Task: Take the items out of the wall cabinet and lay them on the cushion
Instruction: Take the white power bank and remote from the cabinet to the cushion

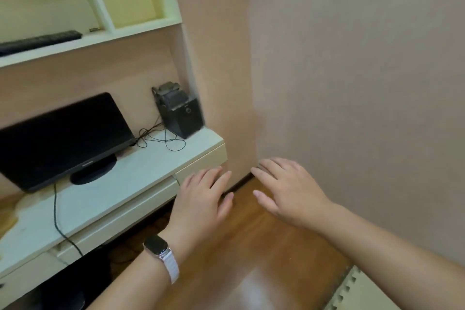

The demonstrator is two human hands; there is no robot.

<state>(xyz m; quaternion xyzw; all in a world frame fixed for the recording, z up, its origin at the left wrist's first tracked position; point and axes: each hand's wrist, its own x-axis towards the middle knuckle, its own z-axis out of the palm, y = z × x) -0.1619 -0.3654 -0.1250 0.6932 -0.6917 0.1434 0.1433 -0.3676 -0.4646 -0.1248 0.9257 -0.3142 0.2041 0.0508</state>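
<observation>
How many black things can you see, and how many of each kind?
Monitor: 1
Speaker box: 1
Keyboard on the shelf: 1
Watch with a black face: 1
Total: 4

Left hand (201, 199), right hand (289, 191), both empty, above floor (264, 246)

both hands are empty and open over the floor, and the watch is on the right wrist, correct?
Not quite. The head view shows the watch on the left wrist, not the right. The rest holds: the left hand and right hand are open and empty over the wooden floor.
</observation>
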